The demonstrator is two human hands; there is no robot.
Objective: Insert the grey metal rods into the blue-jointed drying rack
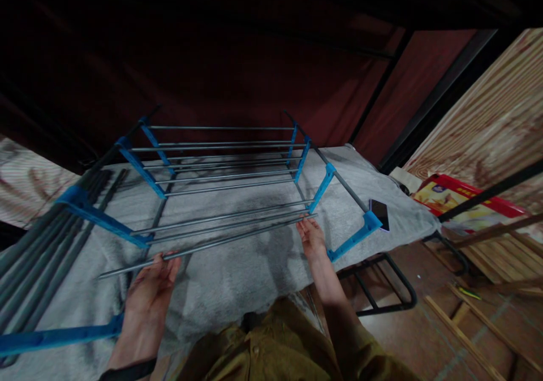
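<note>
A thin grey metal rod (pixel 237 236) runs across in front of me, its left end a little lower than its right. Near that left part, my left hand (pixel 153 279) grips it between thumb and fingers. My right hand (pixel 311 236) pinches the rod close to its right end. Behind it stands a partly assembled rack of grey tubes with blue plastic brackets; one blue bracket (pixel 322 188) is just beyond my right hand, and another (pixel 104 219) is at the left. Several rods (pixel 229 188) span the rack's two sides.
The rack lies on a grey blanket (pixel 250 273) over a metal-framed bed. Loose tubes (pixel 46 256) lie at the left. A phone (pixel 379 214) rests on the right, beside a blue bracket (pixel 356 236). Beyond are a red and yellow box (pixel 462 200) and a wooden frame (pixel 462 324) on the floor.
</note>
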